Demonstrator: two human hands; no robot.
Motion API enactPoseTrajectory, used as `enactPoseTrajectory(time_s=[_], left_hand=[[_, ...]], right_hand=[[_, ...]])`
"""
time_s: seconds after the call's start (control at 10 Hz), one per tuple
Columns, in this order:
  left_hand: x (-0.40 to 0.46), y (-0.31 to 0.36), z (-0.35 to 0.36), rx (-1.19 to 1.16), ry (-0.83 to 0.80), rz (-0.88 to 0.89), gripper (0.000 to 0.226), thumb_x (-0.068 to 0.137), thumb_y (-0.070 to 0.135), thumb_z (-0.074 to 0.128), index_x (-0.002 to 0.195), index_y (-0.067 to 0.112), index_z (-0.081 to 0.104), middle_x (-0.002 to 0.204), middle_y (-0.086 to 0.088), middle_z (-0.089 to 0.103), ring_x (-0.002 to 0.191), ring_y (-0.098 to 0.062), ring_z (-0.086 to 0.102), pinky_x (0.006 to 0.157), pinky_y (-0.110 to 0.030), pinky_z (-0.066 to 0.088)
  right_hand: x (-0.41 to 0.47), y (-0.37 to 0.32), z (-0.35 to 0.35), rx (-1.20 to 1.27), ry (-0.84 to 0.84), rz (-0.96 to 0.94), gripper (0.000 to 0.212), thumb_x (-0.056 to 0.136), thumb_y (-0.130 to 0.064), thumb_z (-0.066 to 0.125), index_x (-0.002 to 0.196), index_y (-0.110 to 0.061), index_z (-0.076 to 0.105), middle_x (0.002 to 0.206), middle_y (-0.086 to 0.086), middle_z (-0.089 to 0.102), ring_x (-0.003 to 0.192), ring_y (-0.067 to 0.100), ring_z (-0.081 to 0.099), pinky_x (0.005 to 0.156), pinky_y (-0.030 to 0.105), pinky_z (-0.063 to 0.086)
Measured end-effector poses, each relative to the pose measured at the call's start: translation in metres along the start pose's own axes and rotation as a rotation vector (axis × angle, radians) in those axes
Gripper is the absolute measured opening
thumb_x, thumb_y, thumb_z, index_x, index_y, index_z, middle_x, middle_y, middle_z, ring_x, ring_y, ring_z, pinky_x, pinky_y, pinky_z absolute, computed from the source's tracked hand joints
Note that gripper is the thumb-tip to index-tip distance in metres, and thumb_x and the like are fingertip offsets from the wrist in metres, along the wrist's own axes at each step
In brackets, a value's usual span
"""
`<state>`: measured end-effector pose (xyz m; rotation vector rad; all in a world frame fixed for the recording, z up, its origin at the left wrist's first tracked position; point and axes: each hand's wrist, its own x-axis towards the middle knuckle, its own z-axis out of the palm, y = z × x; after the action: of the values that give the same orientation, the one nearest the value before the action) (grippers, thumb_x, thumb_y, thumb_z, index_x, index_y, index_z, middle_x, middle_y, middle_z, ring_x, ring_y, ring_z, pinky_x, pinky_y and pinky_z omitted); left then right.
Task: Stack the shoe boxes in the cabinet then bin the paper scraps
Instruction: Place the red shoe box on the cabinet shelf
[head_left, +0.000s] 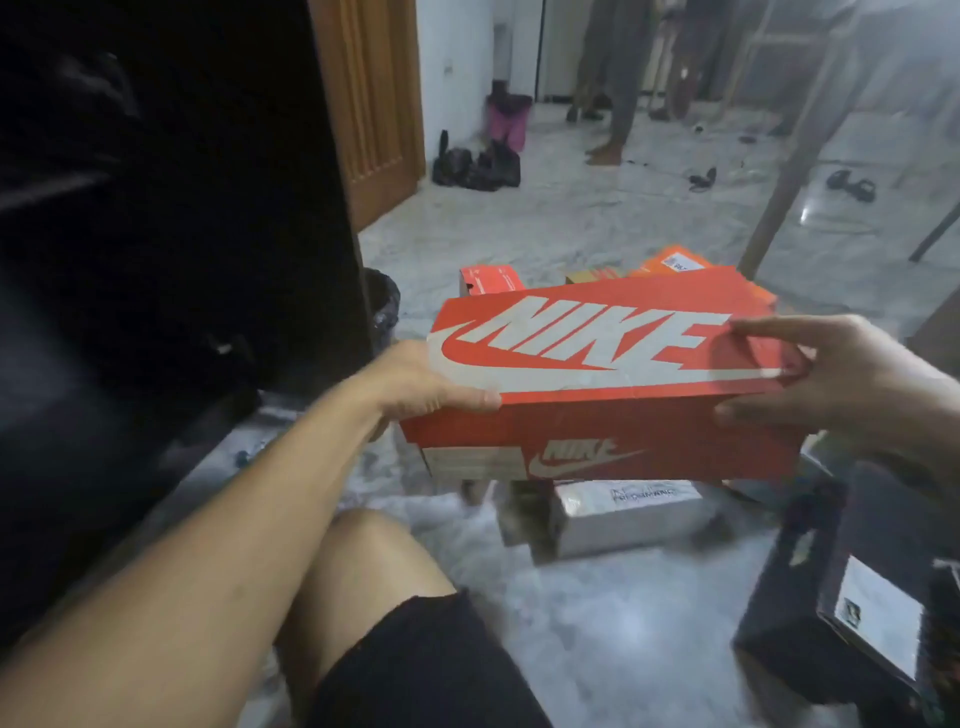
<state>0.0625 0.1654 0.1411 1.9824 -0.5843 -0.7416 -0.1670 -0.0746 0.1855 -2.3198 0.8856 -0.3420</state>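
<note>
I hold a red Nike shoe box (597, 395) in the air between both hands, its lid with the big white logo facing up. My left hand (431, 384) grips its left end, thumb on the lid. My right hand (852, 384) grips the right end, fingers over the lid's corner. The dark cabinet (171, 234) stands open to the left, its inside too dark to read. More shoe boxes lie on the floor: a small red one (488, 280), an orange one (675, 262), a white one (623, 512) under the held box, and a black one (852, 613) at lower right.
A black bin bag (383, 306) sits by the cabinet's corner. My bare knee (363, 561) is in front, low. A wooden door (374, 104) stands behind the cabinet. Table legs (795, 156) rise at right; another person's legs (613, 104), a pink bin (509, 119) and shoes are far back.
</note>
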Motion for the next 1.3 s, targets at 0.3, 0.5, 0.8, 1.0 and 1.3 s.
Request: enactPoseTrajectory(time_s=[0.3,0.5,0.8,1.0,1.3], left_hand=[[-0.031,-0.038,-0.111,-0.039,0.333,-0.005,0.052,0.049,0.017,0.095,0.095,0.021,0.072,0.094,0.006,0.075,0.091,-0.014,0.07,0.088,-0.038,0.056],[-0.07,-0.069,-0.18,-0.044,0.496,-0.055,0.06,0.055,0.01,0.093,0.108,0.025,0.07,0.099,0.009,0.074,0.094,-0.009,0.067,0.093,-0.034,0.053],[-0.108,-0.135,-0.246,-0.14,0.657,-0.178,0.045,0.065,0.0,0.084,0.091,0.028,0.061,0.084,0.012,0.065,0.076,0.002,0.058,0.062,-0.015,0.044],[-0.105,-0.202,-0.269,-0.19,0.813,-0.314,0.048,0.058,-0.003,0.088,0.085,0.026,0.061,0.088,0.007,0.068,0.085,-0.012,0.064,0.084,-0.029,0.05],[-0.071,-0.31,-0.299,-0.196,1.025,-0.461,0.054,0.061,-0.002,0.086,0.104,0.022,0.064,0.103,-0.003,0.069,0.104,-0.024,0.063,0.095,-0.047,0.05]], right_hand=[[0.064,-0.089,0.072,0.043,0.003,-0.257,0.065,0.05,-0.037,0.092,0.11,-0.025,0.073,0.082,-0.006,0.066,0.066,0.007,0.06,0.051,0.022,0.05],[0.09,-0.158,0.131,0.014,-0.13,-0.472,0.08,0.039,-0.051,0.093,0.113,-0.028,0.071,0.1,-0.006,0.071,0.091,0.018,0.067,0.086,0.038,0.051],[0.112,-0.258,0.24,-0.016,-0.385,-0.618,0.07,0.061,-0.022,0.091,0.125,-0.018,0.064,0.102,-0.005,0.064,0.09,0.014,0.062,0.079,0.024,0.043],[0.127,-0.306,0.334,-0.112,-0.518,-0.68,0.079,0.064,-0.02,0.088,0.136,-0.018,0.056,0.116,0.003,0.065,0.099,0.013,0.06,0.079,0.019,0.042],[0.145,-0.349,0.472,0.082,-0.837,-0.583,0.045,0.089,-0.001,0.061,0.129,-0.019,0.058,0.115,0.0,0.061,0.089,-0.006,0.061,0.075,0.007,0.04]])
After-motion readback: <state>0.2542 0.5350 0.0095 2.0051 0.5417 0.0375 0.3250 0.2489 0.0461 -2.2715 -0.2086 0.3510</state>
